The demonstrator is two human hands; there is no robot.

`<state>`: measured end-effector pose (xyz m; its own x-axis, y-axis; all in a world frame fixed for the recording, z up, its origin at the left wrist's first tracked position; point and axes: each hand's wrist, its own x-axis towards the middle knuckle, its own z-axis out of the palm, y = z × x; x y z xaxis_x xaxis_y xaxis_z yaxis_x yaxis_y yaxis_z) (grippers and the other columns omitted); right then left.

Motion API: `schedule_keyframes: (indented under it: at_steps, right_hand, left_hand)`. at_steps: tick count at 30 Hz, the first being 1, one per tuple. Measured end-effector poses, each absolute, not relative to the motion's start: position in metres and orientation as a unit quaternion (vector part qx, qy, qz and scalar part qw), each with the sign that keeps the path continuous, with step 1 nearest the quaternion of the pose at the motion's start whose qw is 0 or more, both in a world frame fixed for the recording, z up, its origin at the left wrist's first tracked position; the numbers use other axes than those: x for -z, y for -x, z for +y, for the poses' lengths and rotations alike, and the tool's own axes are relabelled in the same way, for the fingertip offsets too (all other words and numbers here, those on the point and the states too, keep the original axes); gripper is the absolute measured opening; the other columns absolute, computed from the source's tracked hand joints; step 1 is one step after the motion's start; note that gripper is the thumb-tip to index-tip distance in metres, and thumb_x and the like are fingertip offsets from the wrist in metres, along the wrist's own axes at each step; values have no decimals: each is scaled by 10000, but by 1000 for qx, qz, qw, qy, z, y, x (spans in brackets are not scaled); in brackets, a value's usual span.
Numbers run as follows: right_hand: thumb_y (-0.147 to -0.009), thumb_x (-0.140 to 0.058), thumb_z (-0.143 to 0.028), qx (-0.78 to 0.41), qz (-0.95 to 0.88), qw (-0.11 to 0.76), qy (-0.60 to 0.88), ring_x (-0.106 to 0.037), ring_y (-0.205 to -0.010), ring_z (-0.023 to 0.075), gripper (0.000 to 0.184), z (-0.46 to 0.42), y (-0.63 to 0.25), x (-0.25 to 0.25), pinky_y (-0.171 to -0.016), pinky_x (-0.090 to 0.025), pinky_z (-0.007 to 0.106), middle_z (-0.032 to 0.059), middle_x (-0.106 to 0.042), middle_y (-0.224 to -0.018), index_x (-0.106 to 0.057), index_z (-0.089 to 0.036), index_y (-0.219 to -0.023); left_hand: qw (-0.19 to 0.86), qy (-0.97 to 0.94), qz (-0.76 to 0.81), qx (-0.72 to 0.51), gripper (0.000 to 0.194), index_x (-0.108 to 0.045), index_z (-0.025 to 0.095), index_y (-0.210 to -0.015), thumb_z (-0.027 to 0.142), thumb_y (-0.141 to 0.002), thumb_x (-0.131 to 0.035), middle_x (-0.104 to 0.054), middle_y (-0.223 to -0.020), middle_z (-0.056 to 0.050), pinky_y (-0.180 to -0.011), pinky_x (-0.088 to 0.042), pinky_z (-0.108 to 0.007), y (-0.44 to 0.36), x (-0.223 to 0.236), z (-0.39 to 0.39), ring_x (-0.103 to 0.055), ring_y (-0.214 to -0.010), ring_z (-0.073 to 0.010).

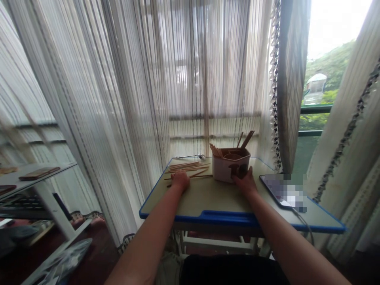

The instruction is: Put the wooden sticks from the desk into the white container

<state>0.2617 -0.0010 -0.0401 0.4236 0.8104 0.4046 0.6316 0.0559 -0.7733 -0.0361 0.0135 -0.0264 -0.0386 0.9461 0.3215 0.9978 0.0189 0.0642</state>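
My left hand (pixel 180 180) is closed, resting on the desk's left part over dark chopsticks (pixel 202 176) whose ends stick out on both sides of it. Its fingertips are hidden from me. Just beyond it lie several pale wooden chopsticks (pixel 185 165), loosely side by side. A white utensil holder (pixel 221 168) with brown compartments and a dark mushroom-shaped print stands upright near the desk's middle. Light sticks poke out at its left and darker ones at its back right. My right hand (pixel 246 183) grips the holder's lower right front, thumb on the front face and fingers toward the right side.
Behind the pale chopsticks lies a metal spoon (pixel 200 157). A phone or tablet (pixel 274 192) with a cable (pixel 305 223) is on the right. The desk (pixel 208 202) has a raised blue edge. Curtains (pixel 190 79) hang close behind; another table (pixel 56 176) stands left.
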Motion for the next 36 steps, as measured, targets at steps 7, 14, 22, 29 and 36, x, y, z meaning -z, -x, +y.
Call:
schedule_keyframes:
  at_steps: [7, 14, 22, 29, 36]
  right_hand:
    - [-555, -593, -471, -12, -483, 495, 722, -420, -1087, 339, 1016, -5, -260, 38, -894, -315, 420, 225, -456, -1151, -113, -21, -1330]
    - [-585, -582, -495, -17, -566, 539, 623, -401, -1129, 281, 1063, -10, -254, 37, -887, -350, 382, 222, -356, -1268, 3, -38, -1345]
    - [-555, -606, -482, 39, -535, 521, 664, -475, -1012, 317, 1059, -25, -251, 29, -817, -379, 412, 197, -450, -1134, -38, -79, -1353]
    - [-539, -623, -490, 78, -557, 502, 657, -452, -1008, 344, 1066, -40, -245, 23, -799, -380, 443, 207, -447, -1101, -67, -60, -1341]
    - [-673, -544, -393, 237, -637, 559, 475, -406, -1062, 295, 666, -60, -230, 18, -862, -357, 465, 169, -414, -1135, -314, -120, -1235]
  left_hand:
    - [107, 679, -716, 121, 339, -497, 140, -1026, 290, -772, -330, -517, -1115, -147, -814, -322, -412, 35, 23, 11, -458, -1029, -259]
    - [125, 648, -730, 179, 314, -520, 119, -966, 282, -757, -350, -551, -1039, -160, -815, -296, -430, 38, 23, 10, -487, -980, -281]
    - [128, 647, -705, 262, 212, -523, 159, -859, 241, -755, -358, -590, -924, -103, -820, -280, -388, 41, 12, 1, -506, -931, -235]
    - [158, 707, -613, 315, 114, -490, 183, -782, 200, -710, -403, -569, -783, -54, -825, -297, -338, 39, 5, -12, -506, -836, -197]
    - [166, 769, -538, 304, 128, -478, 184, -835, 207, -743, -391, -542, -901, -79, -868, -303, -328, 20, -4, -34, -469, -928, -206]
